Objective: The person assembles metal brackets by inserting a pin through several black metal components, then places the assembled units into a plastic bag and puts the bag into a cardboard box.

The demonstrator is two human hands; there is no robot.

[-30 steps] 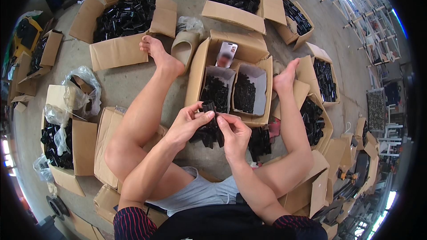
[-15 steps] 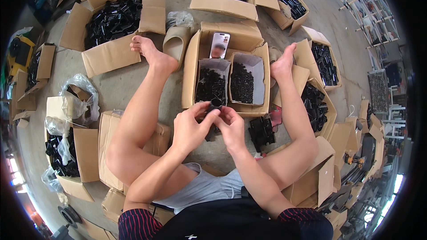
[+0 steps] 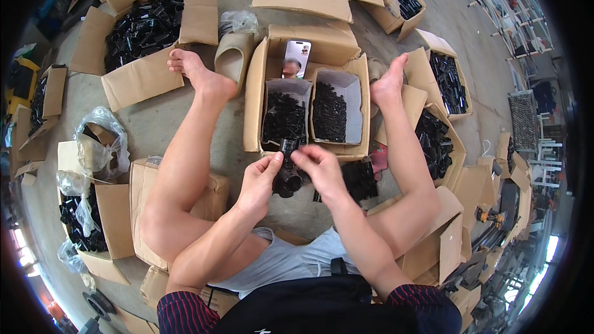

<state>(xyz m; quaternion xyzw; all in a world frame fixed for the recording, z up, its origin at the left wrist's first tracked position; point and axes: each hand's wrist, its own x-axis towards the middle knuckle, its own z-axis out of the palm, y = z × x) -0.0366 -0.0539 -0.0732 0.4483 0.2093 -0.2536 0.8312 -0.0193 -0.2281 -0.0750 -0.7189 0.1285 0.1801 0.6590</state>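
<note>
A short black tubular part (image 3: 288, 146) is being held between the 2 hands, in front of the left grey bin (image 3: 292, 88). Its long axis is being directed roughly away from the body, with a slight tilt; which end is being aimed upward cannot be told. Its left side is being pinched by the thumb and bent fingers of the left hand (image 3: 260, 179). The fingers of the right hand (image 3: 322, 168) are being kept curled at its right side, but they are being blurred, so whether they are grasping it cannot be told.

Below the part, a small heap of similar black pieces (image 3: 286, 184) is being supported by the grey concrete floor (image 3: 232, 136). Another black pile (image 3: 361, 180) is being seen to the right, near a pinkish-red item (image 3: 378, 159). The room is being occupied by many cartons of black pieces.

The 2 bins, the right one (image 3: 352, 106) included, are being enclosed by a carton (image 3: 254, 111), where a phone (image 3: 296, 59) is being leaned upright. The hands are being placed close to its front edge and are being flanked by the 2 bare legs (image 3: 189, 154).
</note>
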